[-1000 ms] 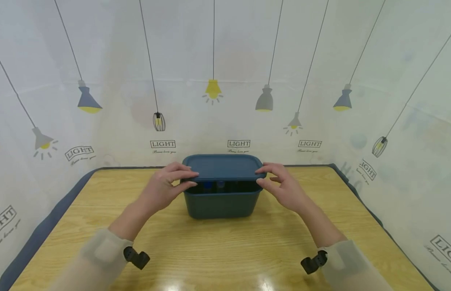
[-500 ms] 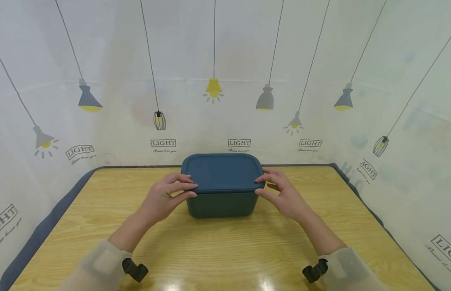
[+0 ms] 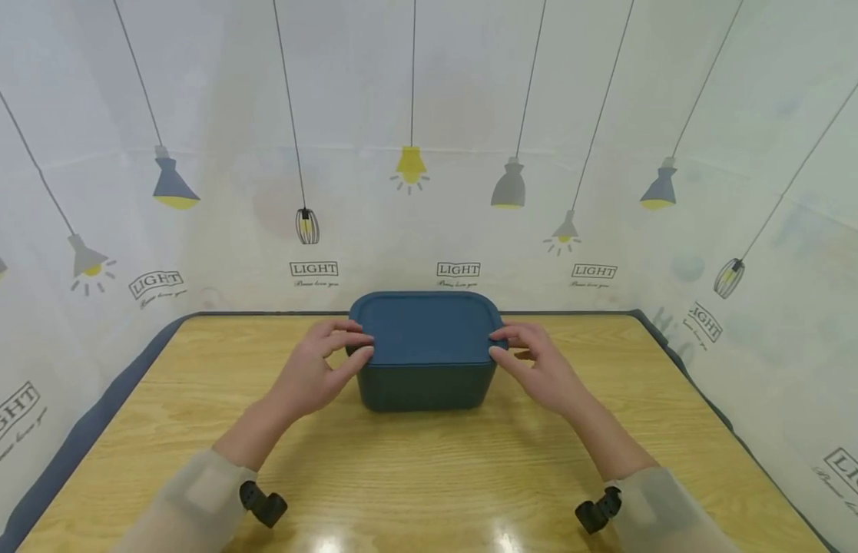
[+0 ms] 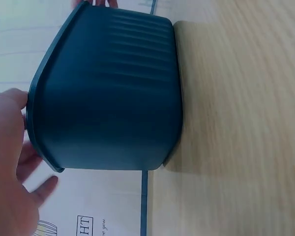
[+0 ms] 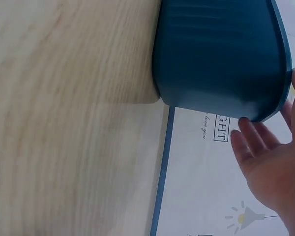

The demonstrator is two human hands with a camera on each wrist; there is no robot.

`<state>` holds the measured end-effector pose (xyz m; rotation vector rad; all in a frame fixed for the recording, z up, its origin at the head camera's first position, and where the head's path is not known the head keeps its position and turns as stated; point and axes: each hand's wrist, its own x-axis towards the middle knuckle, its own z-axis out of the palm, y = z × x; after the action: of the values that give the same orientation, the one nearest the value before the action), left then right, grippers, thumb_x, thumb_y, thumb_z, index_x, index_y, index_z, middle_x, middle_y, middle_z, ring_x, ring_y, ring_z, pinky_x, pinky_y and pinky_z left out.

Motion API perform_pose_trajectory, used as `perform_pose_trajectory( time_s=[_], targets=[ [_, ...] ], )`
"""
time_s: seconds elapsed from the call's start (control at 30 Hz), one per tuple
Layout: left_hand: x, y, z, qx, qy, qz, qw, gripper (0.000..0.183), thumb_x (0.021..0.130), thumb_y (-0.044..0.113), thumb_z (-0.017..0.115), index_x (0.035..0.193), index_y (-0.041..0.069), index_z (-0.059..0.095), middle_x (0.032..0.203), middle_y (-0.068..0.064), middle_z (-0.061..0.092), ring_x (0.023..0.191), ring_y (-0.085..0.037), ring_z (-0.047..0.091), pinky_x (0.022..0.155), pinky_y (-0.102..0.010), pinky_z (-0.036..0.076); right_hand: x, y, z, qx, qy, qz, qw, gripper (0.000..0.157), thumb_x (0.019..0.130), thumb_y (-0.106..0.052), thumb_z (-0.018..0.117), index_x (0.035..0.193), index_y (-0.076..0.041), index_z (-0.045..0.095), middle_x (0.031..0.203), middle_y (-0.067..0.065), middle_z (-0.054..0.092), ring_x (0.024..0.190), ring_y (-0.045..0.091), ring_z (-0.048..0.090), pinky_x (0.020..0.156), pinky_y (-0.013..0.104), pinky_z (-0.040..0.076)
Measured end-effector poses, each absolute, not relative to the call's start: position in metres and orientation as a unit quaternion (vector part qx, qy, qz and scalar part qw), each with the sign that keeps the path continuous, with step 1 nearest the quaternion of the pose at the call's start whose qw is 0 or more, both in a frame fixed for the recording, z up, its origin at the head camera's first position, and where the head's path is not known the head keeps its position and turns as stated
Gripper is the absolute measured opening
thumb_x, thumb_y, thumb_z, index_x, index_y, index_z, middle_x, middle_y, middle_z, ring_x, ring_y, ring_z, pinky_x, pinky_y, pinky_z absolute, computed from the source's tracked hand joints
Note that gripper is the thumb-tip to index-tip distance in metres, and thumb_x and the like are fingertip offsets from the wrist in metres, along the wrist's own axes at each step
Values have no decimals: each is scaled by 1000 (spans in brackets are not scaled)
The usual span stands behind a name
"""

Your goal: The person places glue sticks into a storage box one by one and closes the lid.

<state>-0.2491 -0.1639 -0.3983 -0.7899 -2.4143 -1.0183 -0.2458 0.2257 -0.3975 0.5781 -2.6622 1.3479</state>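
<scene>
A dark blue-green storage box (image 3: pixel 425 389) sits on the table near its back edge. Its blue lid (image 3: pixel 425 326) lies flat on top and hides what is inside. My left hand (image 3: pixel 313 369) rests its thumb and fingertips at the lid's left front corner. At the right front corner, the fingertips of my right hand (image 3: pixel 544 370) touch the rim. From the left wrist, the box (image 4: pixel 108 93) shows its ribbed front, with the thumb at the lid rim and other fingers spread past it. Seen from the right wrist, my right hand (image 5: pixel 275 169) has fairly straight, spread fingers beside the rim.
Light wood tabletop (image 3: pixel 429 476) spreads around the box. A pale curtain (image 3: pixel 429 92) printed with hanging lamps stands behind and at both sides, its dark blue hem along the table's edges. Small black wrist cameras (image 3: pixel 263 504) sit on both sleeves.
The lid has come down onto the box, covering the gap at the front where blue and pale items showed. Both hands went down with it; their fingers have since loosened slightly at the corners.
</scene>
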Motion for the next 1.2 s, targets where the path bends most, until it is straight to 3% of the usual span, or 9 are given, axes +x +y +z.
perform_pose_trajectory(
  time_s=[0.17,0.33,0.83,1.07,1.2],
  targets=[
    [-265,-167,-395,-189,-897,-397,45,72,109,50,65,169,16,44,167,-21,39,149,-44,48,117,-65,45,-261,225,-397,147,-885,442,-9,67,110,-56,62,169,-30,43,174,14,39,148,44,53,114,63,50],
    [-275,-169,-403,-172,-881,-440,-35,82,110,59,59,177,29,23,177,-18,33,144,-44,56,115,-61,49,-269,222,-404,145,-861,483,-59,74,113,-51,59,176,-34,24,179,20,27,154,46,47,118,63,47],
    [-274,-169,-407,-162,-880,-445,-35,83,109,58,59,177,32,21,176,-20,34,129,-38,66,105,-55,55,-274,217,-414,140,-836,527,-60,70,115,-45,55,176,-37,22,170,28,38,148,47,54,117,66,47],
    [-270,-167,-407,-142,-884,-443,-47,99,99,67,72,177,39,17,164,-19,45,119,-30,73,99,-49,59,-273,221,-413,148,-855,494,-61,74,114,-49,57,176,-39,19,173,27,34,148,48,54,116,64,49],
    [-268,-164,-405,-141,-883,-445,-46,103,98,67,74,177,39,15,167,-18,42,117,-29,73,96,-46,60,-271,223,-410,161,-858,483,-61,75,114,-45,59,176,-38,18,169,28,38,142,48,59,115,63,50]
  ],
)
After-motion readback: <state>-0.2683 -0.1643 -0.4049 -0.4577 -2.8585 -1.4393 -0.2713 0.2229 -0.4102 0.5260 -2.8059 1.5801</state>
